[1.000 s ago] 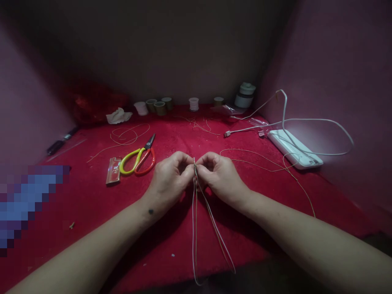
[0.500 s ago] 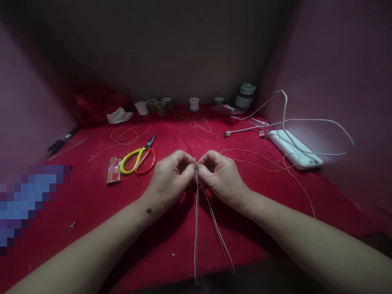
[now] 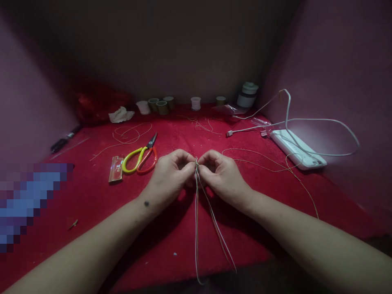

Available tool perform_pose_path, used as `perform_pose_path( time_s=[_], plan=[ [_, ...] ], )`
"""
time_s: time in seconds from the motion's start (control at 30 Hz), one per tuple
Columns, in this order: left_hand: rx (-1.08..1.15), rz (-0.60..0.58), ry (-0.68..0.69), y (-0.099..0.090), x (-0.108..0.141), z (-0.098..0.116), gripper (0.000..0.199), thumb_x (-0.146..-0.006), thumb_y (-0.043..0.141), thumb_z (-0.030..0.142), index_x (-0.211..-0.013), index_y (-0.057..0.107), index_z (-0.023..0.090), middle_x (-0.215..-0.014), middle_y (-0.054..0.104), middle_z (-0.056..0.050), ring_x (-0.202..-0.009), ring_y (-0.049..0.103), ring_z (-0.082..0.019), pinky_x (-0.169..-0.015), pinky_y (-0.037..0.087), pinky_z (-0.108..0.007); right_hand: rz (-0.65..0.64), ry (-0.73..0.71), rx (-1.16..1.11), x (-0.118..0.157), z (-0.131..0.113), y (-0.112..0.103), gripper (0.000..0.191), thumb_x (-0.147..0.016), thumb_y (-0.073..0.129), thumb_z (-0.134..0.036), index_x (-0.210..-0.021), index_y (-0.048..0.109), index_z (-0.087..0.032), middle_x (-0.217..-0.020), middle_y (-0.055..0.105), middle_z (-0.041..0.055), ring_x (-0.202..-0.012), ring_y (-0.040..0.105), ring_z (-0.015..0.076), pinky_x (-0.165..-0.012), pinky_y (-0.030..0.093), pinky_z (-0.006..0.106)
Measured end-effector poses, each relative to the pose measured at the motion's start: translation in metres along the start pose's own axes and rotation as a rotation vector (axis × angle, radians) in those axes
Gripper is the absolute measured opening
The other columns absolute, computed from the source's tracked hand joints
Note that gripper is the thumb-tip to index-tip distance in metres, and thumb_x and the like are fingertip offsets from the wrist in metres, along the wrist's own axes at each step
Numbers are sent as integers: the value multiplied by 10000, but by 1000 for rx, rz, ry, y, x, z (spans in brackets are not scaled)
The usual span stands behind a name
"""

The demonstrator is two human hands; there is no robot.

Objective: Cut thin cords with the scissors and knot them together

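Note:
Thin pale and tan cords (image 3: 196,228) hang in loops from my fingertips, down toward the table's front edge. My left hand (image 3: 171,169) pinches them near their top from the left. From the right, my right hand (image 3: 219,171) pinches the same spot, its thumb and forefinger almost meeting those of the left. A small twisted or knotted part (image 3: 196,161) shows between the fingertips; its detail is too small to make out. Left of my left hand lie scissors (image 3: 140,159) with one yellow and one red handle, beside a small clear box (image 3: 115,169).
Several thread spools (image 3: 161,107) line the back of the red cloth (image 3: 147,253). A white power bank (image 3: 298,150) and its white cable (image 3: 330,120) lie at right, with loose cord (image 3: 260,152) nearby. A crumpled tissue (image 3: 121,115) and a marker (image 3: 63,141) are at left.
The view has shifted slightly, so the things on the table sit a little further right. Both hands keep their pinch, with the small twisted part between the fingertips a bit more visible.

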State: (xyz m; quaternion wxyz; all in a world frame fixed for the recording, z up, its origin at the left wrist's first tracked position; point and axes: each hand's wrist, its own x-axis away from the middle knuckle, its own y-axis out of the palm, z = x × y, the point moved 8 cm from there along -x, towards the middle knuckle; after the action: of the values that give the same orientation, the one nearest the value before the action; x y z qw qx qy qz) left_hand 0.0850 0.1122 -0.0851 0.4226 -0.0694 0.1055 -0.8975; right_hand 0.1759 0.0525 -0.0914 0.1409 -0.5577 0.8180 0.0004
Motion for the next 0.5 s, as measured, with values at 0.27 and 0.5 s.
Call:
perform_pose_path(
  time_s=[0.27,0.5],
  plan=[
    [-129,40,92,-2,2,-2,62,-718,547,191,-767,541,153,-561,547,31,-457,513,-83,-425,411,-175,66,-93,257,0,-6,-7,45,-741,521,-171,-736,559,-146,-644,602,17,-537,553,94,-506,445,205],
    [19,6,-5,2,4,-4,65,-717,551,179,-767,523,147,-548,573,21,-446,526,-91,-424,419,-180,47,-2,110,0,1,-4,35,-752,509,-174,-749,530,-146,-590,590,1,-471,555,88,-437,436,184]
  ],
)
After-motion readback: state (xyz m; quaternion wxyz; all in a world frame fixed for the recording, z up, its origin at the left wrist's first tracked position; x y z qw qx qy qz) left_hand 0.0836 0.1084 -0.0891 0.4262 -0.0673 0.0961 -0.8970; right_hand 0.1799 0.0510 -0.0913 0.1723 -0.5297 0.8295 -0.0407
